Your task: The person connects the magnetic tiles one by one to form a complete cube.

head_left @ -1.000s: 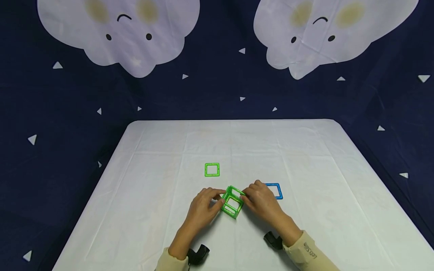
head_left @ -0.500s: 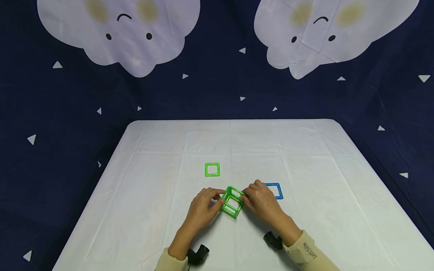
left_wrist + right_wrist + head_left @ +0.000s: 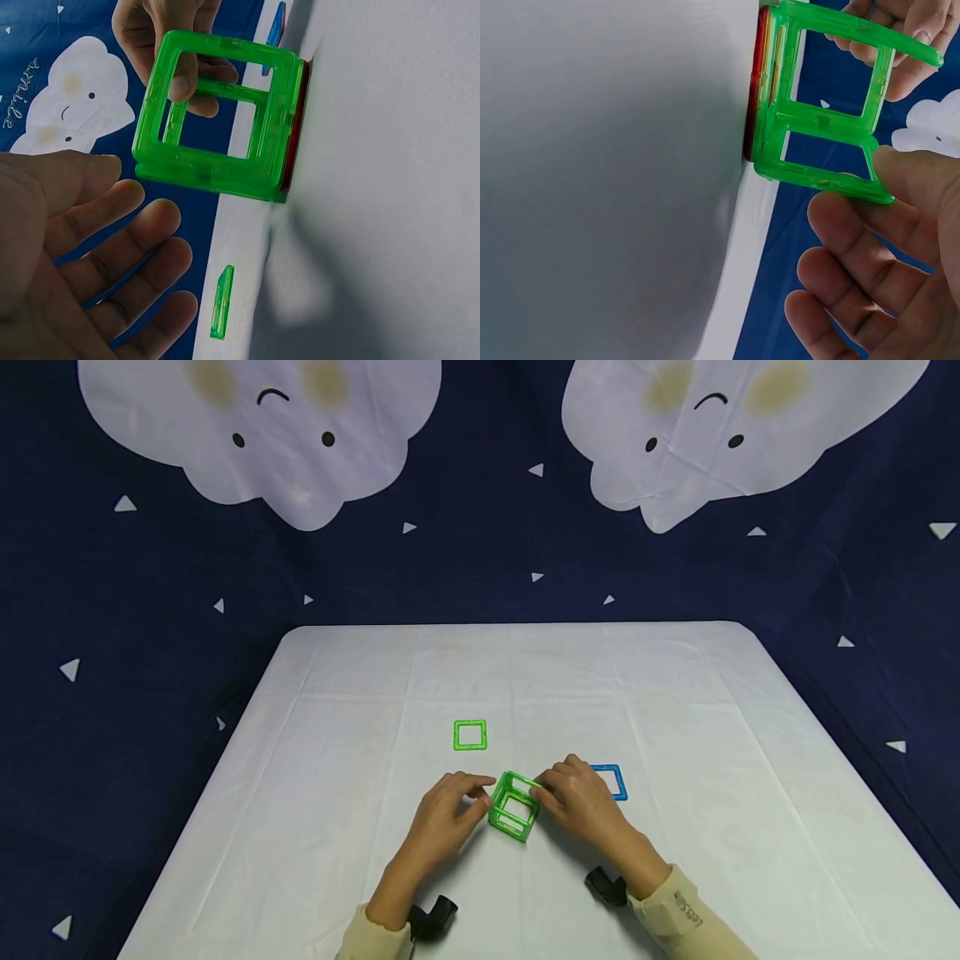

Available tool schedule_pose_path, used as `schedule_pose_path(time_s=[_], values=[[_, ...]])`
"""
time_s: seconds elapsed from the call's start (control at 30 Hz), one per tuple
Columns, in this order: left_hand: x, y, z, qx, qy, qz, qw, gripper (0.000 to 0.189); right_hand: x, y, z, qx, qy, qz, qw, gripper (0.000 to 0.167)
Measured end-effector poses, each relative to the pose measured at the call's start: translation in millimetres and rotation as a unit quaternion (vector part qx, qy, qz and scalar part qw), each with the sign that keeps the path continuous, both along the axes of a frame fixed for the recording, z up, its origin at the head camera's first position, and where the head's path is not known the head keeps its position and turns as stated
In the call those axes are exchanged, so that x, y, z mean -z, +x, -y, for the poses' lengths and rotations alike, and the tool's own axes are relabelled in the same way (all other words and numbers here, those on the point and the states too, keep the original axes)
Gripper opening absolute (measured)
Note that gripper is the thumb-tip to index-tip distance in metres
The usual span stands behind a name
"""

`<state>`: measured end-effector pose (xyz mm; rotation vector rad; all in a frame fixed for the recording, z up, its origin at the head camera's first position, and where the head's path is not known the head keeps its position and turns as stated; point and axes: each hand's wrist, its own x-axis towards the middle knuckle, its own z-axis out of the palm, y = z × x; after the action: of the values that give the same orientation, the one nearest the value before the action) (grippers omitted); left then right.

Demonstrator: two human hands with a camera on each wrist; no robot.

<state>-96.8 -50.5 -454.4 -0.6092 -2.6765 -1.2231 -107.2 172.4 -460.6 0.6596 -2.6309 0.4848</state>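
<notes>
A small open-topped box of green magnetic tiles (image 3: 217,176) stands on the table between the hands. Under it lies a red tile (image 3: 757,90), seen edge-on in both wrist views. My right hand (image 3: 583,803) pinches the top edge of a green side between thumb and index finger; its other fingers stay free. Just left of the box is my left hand (image 3: 444,818), fingers loosely extended and holding nothing. In the left wrist view a gap shows between its fingertips and the green side.
A loose green square tile (image 3: 456,735) lies flat behind the box. Right behind my right hand is a blue tile (image 3: 620,783), partly covered by it. The white table (image 3: 337,693) ends at a dark blue backdrop with clouds.
My left hand has let go of the box and drawn slightly left. The right hand keeps its pinch, and the box stays almost in place.
</notes>
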Motion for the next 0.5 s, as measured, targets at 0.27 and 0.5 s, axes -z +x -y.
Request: schedule_pose_path(time_s=[0.27, 0.5], values=[[2.6, -3.0, 0.9, 0.006, 0.005, -0.001, 1.0, 0.022, -2.5, -2.1, -1.9, -0.002, -0.008, 0.015, 0.9998, 0.009], [2.5, -6.4, 1.1, 0.022, 0.009, 0.001, 0.9997, 0.025, -2.2, -5.9, -3.5, -0.02, -0.022, 0.0, 0.9995, 0.008]])
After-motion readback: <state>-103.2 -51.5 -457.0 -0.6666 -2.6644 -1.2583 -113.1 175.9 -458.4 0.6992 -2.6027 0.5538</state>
